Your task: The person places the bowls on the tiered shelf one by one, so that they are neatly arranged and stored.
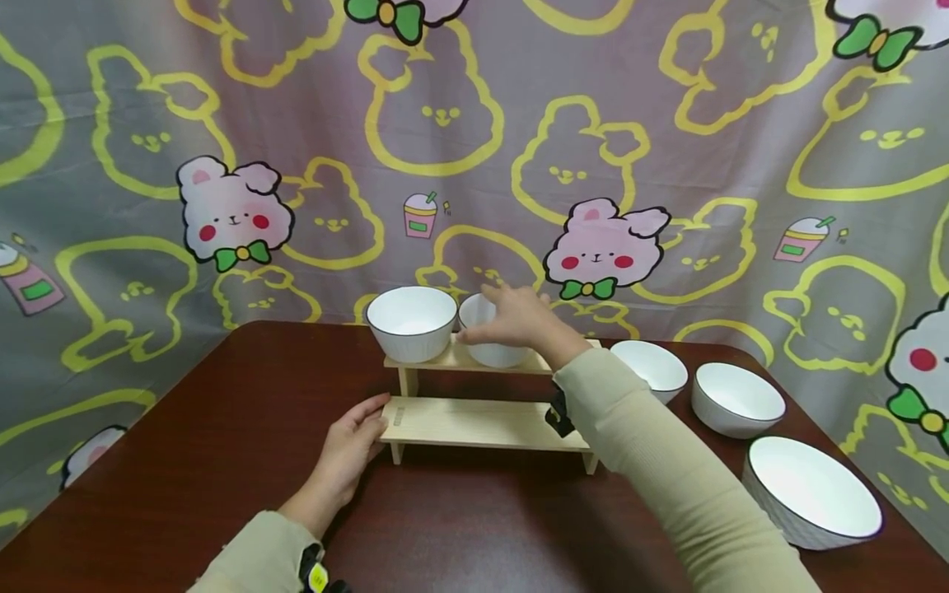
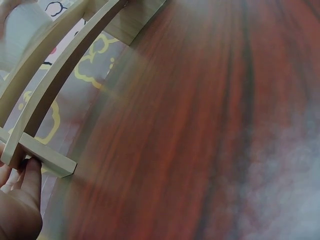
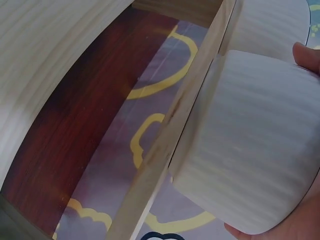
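A two-tier wooden rack (image 1: 474,423) stands on the table. My left hand (image 1: 352,441) grips the left end of its lower shelf; in the left wrist view its fingers (image 2: 33,180) sit against the rack's wood near a foot. On the upper tier, my right hand (image 1: 519,316) holds a white bowl (image 1: 495,354), spread over its rim. The right wrist view shows this bowl (image 3: 250,140) on the upper shelf board (image 3: 165,145), with the thumb and a finger at opposite sides. To its left sits another white bowl (image 1: 412,329), upright and nearly touching.
Right of the rack, three white bowls stand upright: one behind my right sleeve (image 1: 651,364), a second bowl (image 1: 737,401), and a larger patterned bowl (image 1: 808,494) nearer the front. The dark red table (image 1: 460,527) ends at a cartoon-print curtain (image 1: 474,189).
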`<state>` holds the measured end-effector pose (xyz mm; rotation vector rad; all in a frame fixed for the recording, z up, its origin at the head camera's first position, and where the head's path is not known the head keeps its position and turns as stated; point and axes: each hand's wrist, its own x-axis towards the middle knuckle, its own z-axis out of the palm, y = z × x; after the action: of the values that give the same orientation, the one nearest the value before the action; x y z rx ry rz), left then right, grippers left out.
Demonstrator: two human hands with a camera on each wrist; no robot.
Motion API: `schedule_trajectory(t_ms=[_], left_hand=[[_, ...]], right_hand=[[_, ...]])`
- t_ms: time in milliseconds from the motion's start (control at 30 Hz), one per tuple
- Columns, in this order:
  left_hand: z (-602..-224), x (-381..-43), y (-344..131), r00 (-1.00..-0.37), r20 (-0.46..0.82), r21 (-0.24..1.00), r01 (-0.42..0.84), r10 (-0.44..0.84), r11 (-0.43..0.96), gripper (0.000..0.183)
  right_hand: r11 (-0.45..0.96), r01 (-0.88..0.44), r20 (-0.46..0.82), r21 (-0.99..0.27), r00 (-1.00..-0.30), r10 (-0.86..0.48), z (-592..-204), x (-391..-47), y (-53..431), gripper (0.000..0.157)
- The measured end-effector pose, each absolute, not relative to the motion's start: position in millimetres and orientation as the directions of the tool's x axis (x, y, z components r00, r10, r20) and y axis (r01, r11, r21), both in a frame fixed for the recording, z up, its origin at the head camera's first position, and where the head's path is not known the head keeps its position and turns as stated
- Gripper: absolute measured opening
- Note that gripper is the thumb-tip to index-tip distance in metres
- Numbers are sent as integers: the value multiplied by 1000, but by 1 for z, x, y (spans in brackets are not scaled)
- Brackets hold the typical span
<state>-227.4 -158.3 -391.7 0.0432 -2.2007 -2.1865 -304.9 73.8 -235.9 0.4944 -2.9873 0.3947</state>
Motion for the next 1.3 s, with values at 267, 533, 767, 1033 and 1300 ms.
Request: schedule_trajectory(t_ms=[267, 533, 767, 1033, 1300], left_hand=[[-392, -227, -159, -999, 7, 1000, 6, -46, 9, 43], [-394, -226, -160, -999, 17, 1000, 17, -40, 4, 44], [-393, -225, -159, -999, 16, 1000, 16, -41, 6, 43], [-392, -226, -159, -999, 23, 1000, 23, -36, 11, 42], [-393, -225, -160, -999, 9, 1000, 8, -34, 18, 43]], right_hand=[[890, -381, 186, -251, -921, -342, -233, -297, 80, 93], [829, -448, 299, -334, -885, -358, -231, -287, 94, 76], [751, -479, 371, -454, -868, -330, -230, -280, 111, 69], [702, -503, 436, -504, -850, -296, -233, -278, 140, 64], [682, -517, 482, -517, -835, -268, -235, -275, 167, 60]])
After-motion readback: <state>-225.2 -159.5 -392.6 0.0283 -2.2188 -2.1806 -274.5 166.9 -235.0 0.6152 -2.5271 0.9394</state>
